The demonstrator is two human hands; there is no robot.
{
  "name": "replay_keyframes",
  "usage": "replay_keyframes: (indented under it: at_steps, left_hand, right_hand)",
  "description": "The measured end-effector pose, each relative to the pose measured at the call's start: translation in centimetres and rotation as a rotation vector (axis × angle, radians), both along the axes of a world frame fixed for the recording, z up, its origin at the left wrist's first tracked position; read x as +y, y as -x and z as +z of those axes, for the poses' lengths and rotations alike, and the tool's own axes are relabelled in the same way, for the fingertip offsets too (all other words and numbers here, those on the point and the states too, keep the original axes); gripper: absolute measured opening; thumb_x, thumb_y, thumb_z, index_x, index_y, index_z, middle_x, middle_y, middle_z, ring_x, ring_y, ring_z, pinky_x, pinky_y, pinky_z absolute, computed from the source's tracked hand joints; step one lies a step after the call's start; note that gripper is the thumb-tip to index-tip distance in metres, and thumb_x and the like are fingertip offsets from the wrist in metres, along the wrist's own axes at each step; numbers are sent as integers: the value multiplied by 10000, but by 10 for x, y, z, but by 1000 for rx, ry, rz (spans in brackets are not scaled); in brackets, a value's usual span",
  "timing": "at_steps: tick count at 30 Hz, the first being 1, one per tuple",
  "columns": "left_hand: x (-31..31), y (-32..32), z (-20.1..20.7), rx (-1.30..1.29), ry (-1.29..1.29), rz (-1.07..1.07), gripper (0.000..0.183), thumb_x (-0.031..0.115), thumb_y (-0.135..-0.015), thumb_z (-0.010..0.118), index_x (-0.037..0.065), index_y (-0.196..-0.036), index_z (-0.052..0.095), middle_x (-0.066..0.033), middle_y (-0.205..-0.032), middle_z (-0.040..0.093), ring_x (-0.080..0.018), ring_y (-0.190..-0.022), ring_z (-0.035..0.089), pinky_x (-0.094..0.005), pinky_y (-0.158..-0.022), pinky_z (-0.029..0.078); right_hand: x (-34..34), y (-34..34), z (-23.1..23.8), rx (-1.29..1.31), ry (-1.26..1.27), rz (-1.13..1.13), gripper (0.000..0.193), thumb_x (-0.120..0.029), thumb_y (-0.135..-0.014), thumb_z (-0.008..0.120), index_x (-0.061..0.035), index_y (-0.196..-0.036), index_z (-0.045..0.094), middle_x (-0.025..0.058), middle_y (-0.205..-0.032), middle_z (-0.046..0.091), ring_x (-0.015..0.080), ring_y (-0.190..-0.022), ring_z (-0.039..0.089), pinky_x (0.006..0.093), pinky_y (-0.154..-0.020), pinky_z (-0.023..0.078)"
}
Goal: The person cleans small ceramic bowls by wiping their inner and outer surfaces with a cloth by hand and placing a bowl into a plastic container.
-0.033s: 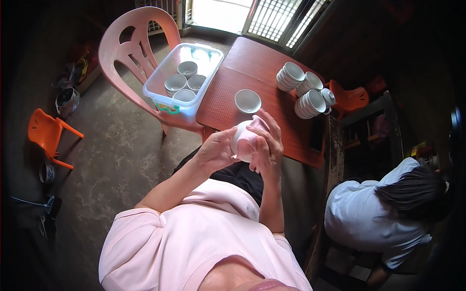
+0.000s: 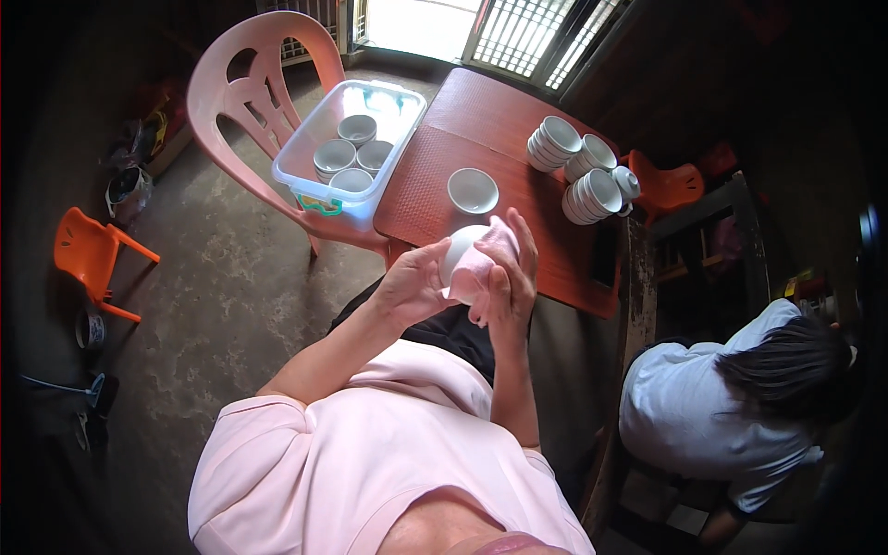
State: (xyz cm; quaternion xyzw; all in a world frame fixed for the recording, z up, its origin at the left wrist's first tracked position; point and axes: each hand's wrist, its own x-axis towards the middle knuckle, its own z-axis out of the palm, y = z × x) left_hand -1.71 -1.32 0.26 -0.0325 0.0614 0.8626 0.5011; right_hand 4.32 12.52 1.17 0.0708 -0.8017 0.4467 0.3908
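A: State of the hands?
B: The left hand [image 2: 413,282] curves around the left side of a white bowl [image 2: 462,246], thumb on its wall; its other fingertips cannot be told. The right hand [image 2: 511,282] grips a pink cloth [image 2: 474,270] against the bowl's right side.
A: Reason for this hold?
B: Probably, the left steadies the smooth, rounded wall; the soft, folded cloth conforms to it.
A: Beyond the right hand?
B: Bowl stacks [image 2: 592,196], rightward on the textured red table [image 2: 416,194], apparently nested to save space.
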Motion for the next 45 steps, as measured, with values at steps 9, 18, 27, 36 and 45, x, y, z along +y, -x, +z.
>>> replay_keyframes:
  at_steps: [9, 18, 27, 36, 45]
  left_hand:
    - [-1, -1, -5, 305, 97, 121, 424, 248, -894, 571, -22, -1209, 487, -133, -1136, 585, -232, -1069, 569, -386, -950, 447]
    - [-5, 1, -15, 780, 223, 156, 220, 183, -866, 650, 22, -1011, 613, -43, -935, 656, -102, -850, 626, -250, -763, 505]
    - [2, -2, -31, 1125, 475, 224, 140, 135, -863, 635, 17, -938, 627, 14, -857, 611, -48, -806, 562, -216, -709, 451]
    - [4, -10, -18, 836, 294, 224, 144, 110, -826, 673, 15, -924, 628, -14, -878, 608, -82, -805, 577, -229, -743, 451]
    - [-2, -7, 0, 1269, 563, 93, 189, 162, -831, 635, 3, -927, 603, -6, -762, 591, -54, -708, 530, -228, -656, 445]
  right_hand:
    - [-10, -7, 0, -53, 197, -28, 320, -318, -908, 526, -129, -1166, 543, 180, -1260, 436, 322, -1186, 452, 431, -968, 392]
    - [-2, 4, 21, -320, 514, 191, 392, -154, -801, 577, -50, -1176, 534, 74, -837, 580, 126, -752, 592, 243, -585, 490]
    - [10, 0, 6, -477, 649, 220, 244, -236, -886, 513, -62, -720, 554, 33, -611, 572, 132, -416, 531, 253, -329, 415]
    - [1, 1, -29, -45, 1240, 331, 269, -292, -877, 529, -42, -781, 557, 1, -662, 529, 61, -583, 540, 200, -510, 441]
    - [17, 7, -3, -84, -450, -95, 323, -282, -867, 571, -67, -631, 525, -22, -592, 519, 73, -501, 518, 256, -428, 393]
